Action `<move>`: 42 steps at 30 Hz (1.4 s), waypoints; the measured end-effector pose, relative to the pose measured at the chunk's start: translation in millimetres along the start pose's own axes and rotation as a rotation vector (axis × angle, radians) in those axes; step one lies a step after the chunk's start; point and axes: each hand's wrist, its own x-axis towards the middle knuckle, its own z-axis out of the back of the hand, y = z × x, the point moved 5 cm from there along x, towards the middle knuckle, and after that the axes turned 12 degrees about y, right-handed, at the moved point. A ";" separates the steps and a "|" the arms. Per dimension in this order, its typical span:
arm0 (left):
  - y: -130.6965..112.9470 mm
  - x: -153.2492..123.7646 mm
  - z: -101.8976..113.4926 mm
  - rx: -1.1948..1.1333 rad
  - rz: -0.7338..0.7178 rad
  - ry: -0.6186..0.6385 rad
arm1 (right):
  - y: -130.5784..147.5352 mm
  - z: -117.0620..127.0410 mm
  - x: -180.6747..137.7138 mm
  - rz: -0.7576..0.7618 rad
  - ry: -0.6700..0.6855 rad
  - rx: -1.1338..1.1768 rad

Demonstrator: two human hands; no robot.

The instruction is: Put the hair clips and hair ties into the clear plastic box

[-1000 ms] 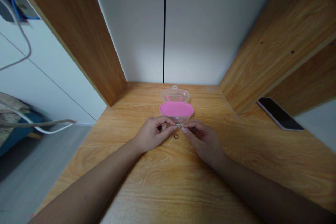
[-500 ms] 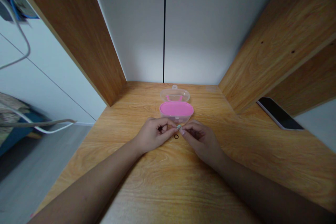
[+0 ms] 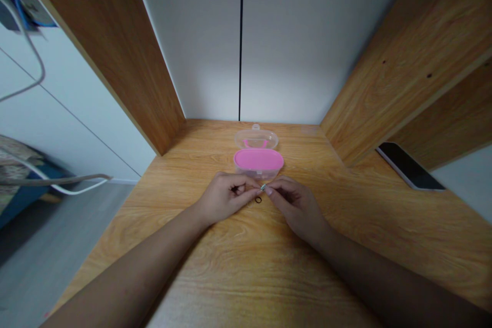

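Hands: left hand (image 3: 225, 197) and right hand (image 3: 294, 205) meet fingertip to fingertip, both pinched on a small pale band (image 3: 263, 186) just above the counter (image 3: 246, 266).
Black ring (image 3: 258, 200): lying on the counter right under the fingertips.
Pink case (image 3: 258, 159): open, just behind the hands.
Phone (image 3: 409, 166): far right.

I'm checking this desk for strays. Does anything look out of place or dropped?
One small black ring lies loose on the desk, just below the fingertips of both hands, left hand and right hand, which pinch a tiny pale piece. The pink case sits open behind them.
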 end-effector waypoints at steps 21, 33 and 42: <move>-11.8 -2.3 -0.6 0.261 -0.162 0.010 | -0.8 -1.9 -1.8 -0.025 0.010 -0.043; -16.2 -3.2 -2.0 0.310 -0.187 -0.012 | 7.4 -2.7 -2.1 -0.016 0.057 -0.101; -20.0 -2.4 -1.9 0.245 -0.188 -0.045 | 6.5 -3.9 -2.2 -0.035 0.079 -0.087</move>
